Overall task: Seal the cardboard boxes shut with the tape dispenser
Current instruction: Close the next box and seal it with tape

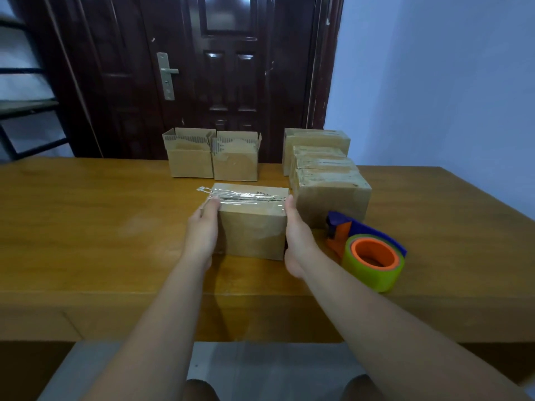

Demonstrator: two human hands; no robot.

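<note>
A small cardboard box stands on the wooden table in front of me, with clear tape running across its closed top. My left hand presses flat against its left side, fingers straight, over the tape end. My right hand lies flat against the right side in the same way. The tape dispenser, orange and blue with a green-edged roll, rests on the table just right of my right hand, untouched.
Two boxes with flaps open stand at the table's far edge. A row of closed, taped boxes stands at the back right, close to the dispenser. A dark door is behind the table.
</note>
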